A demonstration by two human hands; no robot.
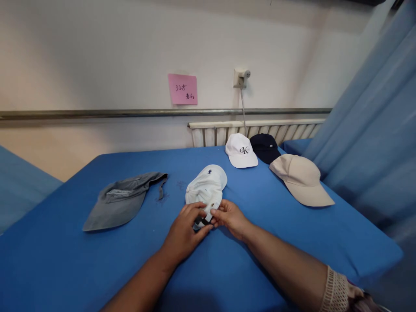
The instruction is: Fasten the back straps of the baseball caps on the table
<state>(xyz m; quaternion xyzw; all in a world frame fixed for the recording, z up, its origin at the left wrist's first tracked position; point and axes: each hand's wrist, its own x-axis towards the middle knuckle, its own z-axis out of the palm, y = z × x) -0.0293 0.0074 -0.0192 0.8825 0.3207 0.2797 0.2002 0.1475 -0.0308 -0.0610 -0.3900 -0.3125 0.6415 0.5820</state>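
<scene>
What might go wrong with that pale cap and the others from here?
The strap at the back of the pale cap is narrow, so it could slip from the fingers of the left hand or right hand. The beige cap lies near the right edge of the blue table; a bump might knock it off.

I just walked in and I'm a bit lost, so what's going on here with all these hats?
Someone's left hand and right hand are both on the back strap of the pale cap. The gray cap lies to the left; the white, navy and beige ones sit to the right.
</scene>
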